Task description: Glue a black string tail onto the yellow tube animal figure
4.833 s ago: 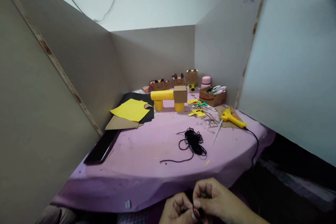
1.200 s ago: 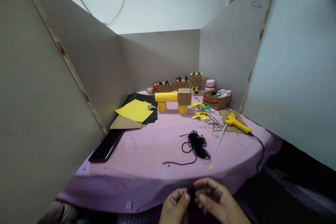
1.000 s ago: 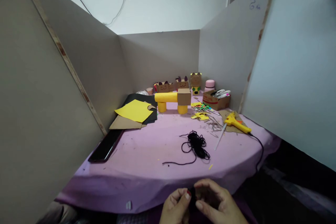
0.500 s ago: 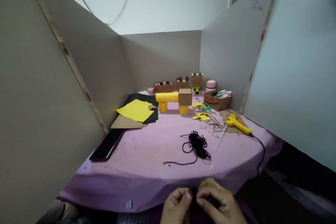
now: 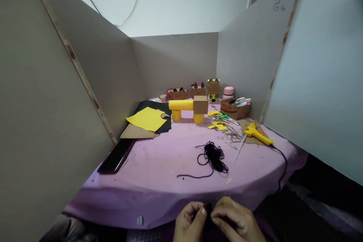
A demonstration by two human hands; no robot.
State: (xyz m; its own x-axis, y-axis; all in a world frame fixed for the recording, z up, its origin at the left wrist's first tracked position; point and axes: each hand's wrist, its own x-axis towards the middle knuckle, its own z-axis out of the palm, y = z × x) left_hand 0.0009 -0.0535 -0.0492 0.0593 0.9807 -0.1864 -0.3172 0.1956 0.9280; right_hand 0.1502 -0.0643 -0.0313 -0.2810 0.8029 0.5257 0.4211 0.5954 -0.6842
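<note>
My left hand (image 5: 190, 221) is closed at the near edge of the table, thumb against the curled fingers. A small dark piece (image 5: 209, 208), perhaps black yarn, shows at its fingertips; its exact shape is lost against the dark background. Close beside it, my right hand (image 5: 233, 218) is closed in a pinch, and its fingers hide whatever it holds. On the table beyond the hands lies a loose bundle of black cord (image 5: 214, 157), one end trailing left. Farther back stands a yellow tube figure (image 5: 181, 105) with short round legs and a cardboard box head (image 5: 200, 104).
A yellow glue gun (image 5: 258, 134) with its cable lies right, near scraps (image 5: 222, 115) and a cardboard box of scissors (image 5: 235, 109). Yellow sheets (image 5: 147, 119) and a dark phone-like slab (image 5: 116, 157) lie left. Cardboard figures (image 5: 199, 91) and a pink bottle (image 5: 228, 91) stand behind. Grey partitions enclose the table.
My right hand's fingers have shifted slightly, and both hands stay close together at the dark piece. The things on the table have not moved.
</note>
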